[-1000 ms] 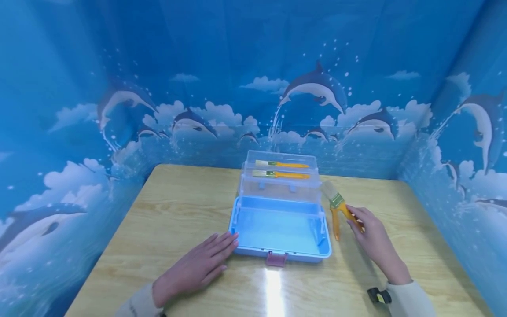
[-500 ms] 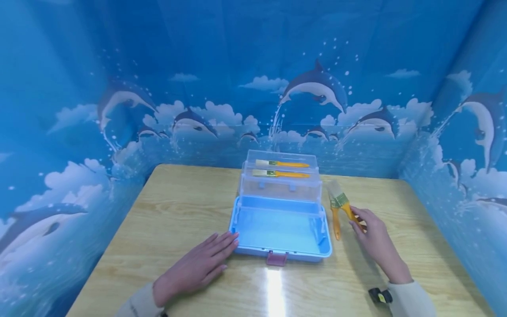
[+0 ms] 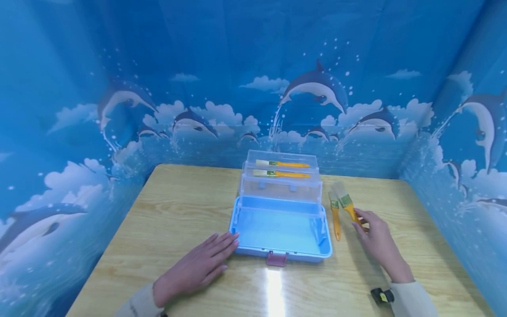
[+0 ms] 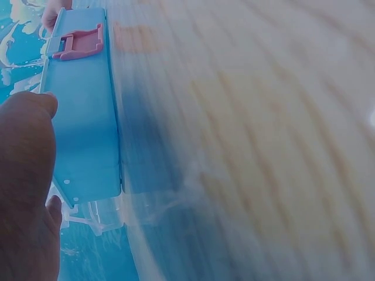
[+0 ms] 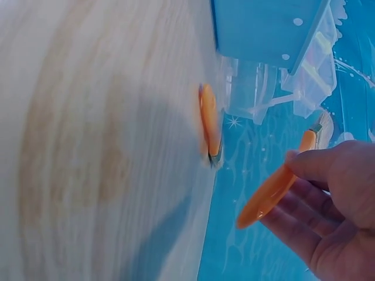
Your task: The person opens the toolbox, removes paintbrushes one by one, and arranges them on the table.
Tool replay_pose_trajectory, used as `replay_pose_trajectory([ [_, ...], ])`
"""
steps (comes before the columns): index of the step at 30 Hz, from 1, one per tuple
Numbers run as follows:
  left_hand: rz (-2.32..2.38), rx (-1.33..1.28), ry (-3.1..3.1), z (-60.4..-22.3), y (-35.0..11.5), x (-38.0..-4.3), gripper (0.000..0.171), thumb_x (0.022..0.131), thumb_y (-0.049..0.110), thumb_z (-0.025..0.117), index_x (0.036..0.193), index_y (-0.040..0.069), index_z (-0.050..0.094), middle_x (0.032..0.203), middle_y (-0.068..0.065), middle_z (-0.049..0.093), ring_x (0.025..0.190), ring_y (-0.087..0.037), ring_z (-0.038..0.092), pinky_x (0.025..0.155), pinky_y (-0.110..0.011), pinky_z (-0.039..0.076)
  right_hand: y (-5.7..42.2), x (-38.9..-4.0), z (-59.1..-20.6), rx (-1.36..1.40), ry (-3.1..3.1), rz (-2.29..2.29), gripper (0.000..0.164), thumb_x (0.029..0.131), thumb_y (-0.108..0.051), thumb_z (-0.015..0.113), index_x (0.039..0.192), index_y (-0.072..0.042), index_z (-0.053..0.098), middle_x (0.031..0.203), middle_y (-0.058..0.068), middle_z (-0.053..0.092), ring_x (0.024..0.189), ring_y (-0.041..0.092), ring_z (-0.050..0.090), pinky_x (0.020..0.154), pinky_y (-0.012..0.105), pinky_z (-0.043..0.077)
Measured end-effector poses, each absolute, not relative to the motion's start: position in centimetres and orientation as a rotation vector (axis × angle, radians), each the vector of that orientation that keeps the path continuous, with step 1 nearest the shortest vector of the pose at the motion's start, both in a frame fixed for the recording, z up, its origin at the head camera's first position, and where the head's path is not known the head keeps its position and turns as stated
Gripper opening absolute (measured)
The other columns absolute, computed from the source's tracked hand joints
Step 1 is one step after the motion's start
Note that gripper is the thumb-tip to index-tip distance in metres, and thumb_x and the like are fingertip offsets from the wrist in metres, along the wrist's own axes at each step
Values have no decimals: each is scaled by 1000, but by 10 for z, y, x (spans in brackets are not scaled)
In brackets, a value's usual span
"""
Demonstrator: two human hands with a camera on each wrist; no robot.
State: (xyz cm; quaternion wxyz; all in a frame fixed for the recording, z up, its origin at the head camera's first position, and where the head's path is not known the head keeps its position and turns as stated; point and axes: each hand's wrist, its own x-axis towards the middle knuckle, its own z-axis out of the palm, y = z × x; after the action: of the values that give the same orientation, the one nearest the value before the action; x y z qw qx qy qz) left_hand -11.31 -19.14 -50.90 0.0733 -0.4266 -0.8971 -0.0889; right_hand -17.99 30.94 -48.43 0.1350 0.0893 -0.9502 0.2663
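Note:
My right hand [image 3: 376, 237] pinches the orange handle of a wide paintbrush [image 3: 347, 203], its pale bristles pointing away from me. In the right wrist view that paintbrush [image 5: 275, 190] is raised off the table, between thumb and fingers. A second paintbrush [image 3: 336, 220] lies on the table just left of it, beside the box. My left hand [image 3: 198, 266] is stretched out, its fingertips touching the front left corner of the light blue box [image 3: 277, 253]. Two slim paintbrushes [image 3: 292, 165] lie in the clear raised trays [image 3: 247, 187] at the back of the box.
A pink latch [image 3: 276, 259] hangs on the box's front wall. The wooden table [image 3: 178, 198] ends at a blue dolphin-printed backdrop [image 3: 222, 66] behind and at both sides. A small black device [image 3: 382, 296] sits at the right cuff.
My right hand has shifted slightly right with the paintbrush, whose bristle end swung rightward away from the box and off the paintbrush on the table. The left hand stays in place.

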Motion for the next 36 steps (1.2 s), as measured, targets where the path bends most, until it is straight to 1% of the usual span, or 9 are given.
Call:
replay_pose_trajectory([
  [9, -272, -1285, -2692, -508, -191, -113, 67, 107, 32, 51, 163, 15, 20, 171, -2, 18, 157, -19, 19, 129, -29, -3, 315, -183, -490, 191, -2803, 766, 47, 89, 6, 72, 132, 12, 57, 119, 32, 64, 96, 41, 67, 72, 45, 64],
  [15, -266, -1278, -2686, -509, -192, -113, 66, 107, 33, 51, 163, 16, 20, 171, 0, 17, 156, -18, 20, 129, -29, -1, 319, -184, -494, 159, -2822, 778, 46, 88, 7, 71, 130, 16, 56, 118, 36, 64, 94, 42, 68, 72, 48, 63],
  [21, -258, -1280, -2678, -509, -192, -113, 67, 107, 33, 51, 163, 16, 19, 171, 0, 16, 156, -18, 20, 129, -29, 0, 322, -186, -495, 144, -2867, 815, 44, 90, 5, 69, 130, 18, 56, 120, 39, 62, 94, 43, 68, 73, 48, 63],
  [25, -252, -1281, -2670, -509, -193, -113, 67, 107, 33, 51, 163, 16, 19, 171, 1, 16, 156, -19, 20, 130, -29, 1, 325, -186, -496, 144, -2869, 823, 42, 91, 4, 68, 128, 19, 56, 118, 39, 63, 92, 42, 69, 72, 48, 62],
  [32, -254, -1278, -2685, -509, -192, -113, 66, 107, 33, 50, 163, 16, 20, 171, 1, 15, 156, -18, 19, 130, -29, 0, 326, -187, -498, 109, -2892, 821, 42, 92, 3, 66, 130, 19, 55, 119, 38, 63, 94, 42, 69, 74, 50, 62],
  [36, -252, -1282, -2679, -509, -192, -113, 65, 107, 33, 49, 163, 15, 21, 171, 0, 17, 156, -19, 20, 130, -30, 0, 328, -189, -499, 103, -2894, 829, 41, 93, 2, 66, 129, 19, 55, 117, 38, 64, 93, 43, 69, 74, 50, 62],
])
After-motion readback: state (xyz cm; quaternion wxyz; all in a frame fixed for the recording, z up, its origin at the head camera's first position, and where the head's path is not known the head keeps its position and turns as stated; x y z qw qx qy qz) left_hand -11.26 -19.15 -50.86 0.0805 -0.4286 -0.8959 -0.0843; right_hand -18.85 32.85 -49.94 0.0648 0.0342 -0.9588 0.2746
